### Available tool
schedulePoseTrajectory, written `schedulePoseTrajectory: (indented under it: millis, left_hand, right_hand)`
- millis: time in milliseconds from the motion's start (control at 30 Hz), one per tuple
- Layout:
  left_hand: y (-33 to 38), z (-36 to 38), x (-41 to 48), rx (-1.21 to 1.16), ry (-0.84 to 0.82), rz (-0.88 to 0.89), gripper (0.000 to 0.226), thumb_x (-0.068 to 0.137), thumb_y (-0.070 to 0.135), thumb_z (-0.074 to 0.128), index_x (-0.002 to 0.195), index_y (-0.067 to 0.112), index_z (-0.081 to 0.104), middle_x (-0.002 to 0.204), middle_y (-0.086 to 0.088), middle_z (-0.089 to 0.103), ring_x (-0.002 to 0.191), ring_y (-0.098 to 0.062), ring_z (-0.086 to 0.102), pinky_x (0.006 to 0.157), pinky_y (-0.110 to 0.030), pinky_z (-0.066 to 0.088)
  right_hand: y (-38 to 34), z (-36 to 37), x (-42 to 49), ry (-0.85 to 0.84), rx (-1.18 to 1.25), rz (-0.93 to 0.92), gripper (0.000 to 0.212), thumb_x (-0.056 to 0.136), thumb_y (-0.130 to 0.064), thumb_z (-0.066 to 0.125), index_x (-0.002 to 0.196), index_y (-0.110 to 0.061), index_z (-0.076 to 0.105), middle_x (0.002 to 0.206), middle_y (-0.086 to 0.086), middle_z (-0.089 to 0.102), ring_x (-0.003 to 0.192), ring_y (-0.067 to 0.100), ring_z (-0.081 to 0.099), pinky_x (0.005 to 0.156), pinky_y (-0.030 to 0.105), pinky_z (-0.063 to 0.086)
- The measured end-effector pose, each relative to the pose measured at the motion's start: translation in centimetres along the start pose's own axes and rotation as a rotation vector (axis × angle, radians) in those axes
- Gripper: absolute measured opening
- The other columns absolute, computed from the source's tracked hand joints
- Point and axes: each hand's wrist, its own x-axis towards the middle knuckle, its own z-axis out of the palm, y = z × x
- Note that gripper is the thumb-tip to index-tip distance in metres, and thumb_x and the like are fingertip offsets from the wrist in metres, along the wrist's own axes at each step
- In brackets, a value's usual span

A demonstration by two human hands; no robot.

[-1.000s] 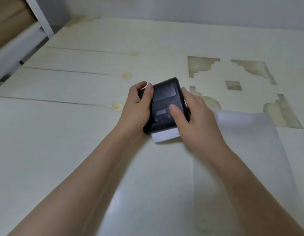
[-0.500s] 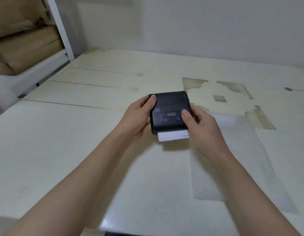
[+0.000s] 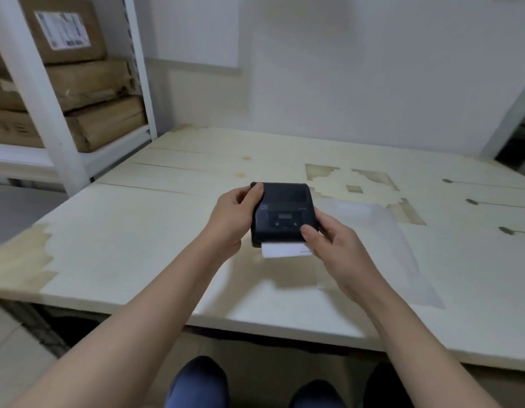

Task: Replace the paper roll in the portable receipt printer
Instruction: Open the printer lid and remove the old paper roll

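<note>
A black portable receipt printer (image 3: pixel 283 213) is held above the white table (image 3: pixel 137 245), its lid closed and its small display facing up. A short strip of white receipt paper (image 3: pixel 283 250) sticks out of its near edge. My left hand (image 3: pixel 233 219) grips the printer's left side with the thumb on its top corner. My right hand (image 3: pixel 335 245) holds the right near corner, thumb resting on the front face beside the paper. The roll itself is hidden inside the printer.
A sheet of translucent white paper (image 3: pixel 379 251) lies flat on the table to the right of the printer. A white metal shelf (image 3: pixel 40 92) with stacked cardboard boxes (image 3: pixel 87 92) stands at the left. Worn patches mark the tabletop at right. My shoes show below the table edge.
The camera has tilted up and back, so the shelf, wall and table's near edge now show. Both hands keep the same grip on the printer, which has lifted slightly toward me.
</note>
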Motion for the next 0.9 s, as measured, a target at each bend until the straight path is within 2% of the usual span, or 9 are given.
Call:
schedulePoseTrajectory:
  millis: [133, 233, 300, 400, 533, 633, 733, 800, 900]
  left_hand:
    - [-0.4, -0.9, -0.7, -0.02, 0.058, -0.031, 0.033, 0.097, 0.038, 0.055, 0.097, 0.009, 0.072, 0.093, -0.009, 0.074, 0.082, -0.023, 0.067, 0.083, -0.037, 0.054]
    - [-1.3, -1.4, -0.4, -0.035, 0.084, -0.086, 0.036, 0.096, 0.043, 0.055, 0.093, 0.011, 0.071, 0.096, -0.009, 0.074, 0.084, -0.024, 0.068, 0.083, -0.036, 0.054]
    - [-2.2, -1.4, 0.4, 0.032, 0.093, -0.115, 0.041, 0.096, 0.046, 0.053, 0.095, 0.009, 0.071, 0.1, -0.008, 0.073, 0.09, -0.024, 0.066, 0.082, -0.032, 0.052]
    - [-3.7, -1.4, 1.3, 0.272, 0.08, -0.088, 0.051, 0.097, 0.052, 0.047, 0.101, 0.007, 0.071, 0.094, -0.001, 0.067, 0.087, -0.02, 0.058, 0.074, -0.027, 0.043]
    - [-5.1, -1.2, 2.5, 0.448, 0.076, -0.093, 0.063, 0.075, 0.074, 0.038, 0.095, 0.025, 0.072, 0.099, 0.006, 0.073, 0.103, -0.022, 0.064, 0.1, -0.045, 0.046]
    - [-5.1, -0.8, 3.2, 0.472, 0.054, -0.106, 0.069, 0.067, 0.079, 0.039, 0.106, 0.032, 0.07, 0.109, 0.01, 0.072, 0.114, -0.02, 0.06, 0.104, -0.045, 0.043]
    - [-4.7, -0.3, 3.3, 0.518, 0.086, -0.001, 0.065, 0.083, 0.061, 0.056, 0.137, 0.026, 0.051, 0.136, 0.004, 0.057, 0.133, -0.022, 0.044, 0.111, -0.044, 0.036]
    - [-4.4, -0.8, 3.0, 0.571, -0.028, 0.128, 0.075, 0.082, 0.052, 0.066, 0.146, 0.024, 0.039, 0.15, 0.003, 0.039, 0.14, -0.018, 0.033, 0.116, -0.042, 0.03]
    - [-3.6, -2.0, 2.3, 0.72, -0.389, 0.156, 0.1, 0.067, 0.049, 0.077, 0.152, 0.025, 0.029, 0.155, 0.006, 0.023, 0.145, -0.01, 0.021, 0.117, -0.027, 0.021]
  right_hand:
    - [-0.4, 0.6, -0.2, 0.062, -0.047, -0.014, 0.034, 0.098, -0.019, 0.053, 0.114, -0.048, 0.059, 0.113, -0.015, 0.071, 0.103, -0.001, 0.064, 0.09, 0.023, 0.049]
    - [-0.5, 0.8, 0.8, 0.038, -0.095, 0.01, 0.029, 0.097, -0.023, 0.055, 0.12, -0.039, 0.064, 0.113, -0.012, 0.072, 0.104, 0.009, 0.066, 0.095, 0.03, 0.051]
    - [-0.1, 0.9, 1.8, 0.052, -0.16, 0.035, 0.03, 0.095, -0.025, 0.056, 0.123, -0.033, 0.065, 0.109, -0.013, 0.072, 0.099, 0.014, 0.067, 0.089, 0.031, 0.051]
    - [1.1, 0.9, 2.6, 0.106, -0.272, 0.069, 0.03, 0.092, -0.027, 0.059, 0.118, -0.038, 0.066, 0.098, -0.017, 0.072, 0.086, 0.01, 0.066, 0.072, 0.02, 0.047]
    - [2.7, 0.7, 3.1, 0.136, -0.337, 0.101, 0.03, 0.09, -0.026, 0.062, 0.115, -0.041, 0.067, 0.089, -0.023, 0.071, 0.086, -0.001, 0.064, 0.067, 0.005, 0.043]
    - [3.4, 0.6, 3.4, 0.154, -0.358, 0.136, 0.032, 0.089, -0.022, 0.064, 0.118, -0.036, 0.067, 0.09, -0.018, 0.07, 0.095, 0.007, 0.065, 0.076, 0.013, 0.046]
    - [3.4, 0.3, 3.7, 0.145, -0.363, 0.173, 0.031, 0.089, -0.021, 0.063, 0.117, -0.035, 0.068, 0.095, -0.017, 0.07, 0.098, 0.006, 0.064, 0.078, 0.015, 0.046]
    - [3.3, 0.0, 3.7, 0.131, -0.396, 0.196, 0.032, 0.09, -0.023, 0.062, 0.119, -0.036, 0.066, 0.101, -0.017, 0.071, 0.096, 0.006, 0.064, 0.077, 0.016, 0.045]
    - [3.2, -0.2, 3.6, 0.113, -0.482, 0.245, 0.04, 0.09, -0.034, 0.061, 0.13, -0.031, 0.059, 0.11, -0.01, 0.069, 0.098, 0.015, 0.063, 0.084, 0.029, 0.047]
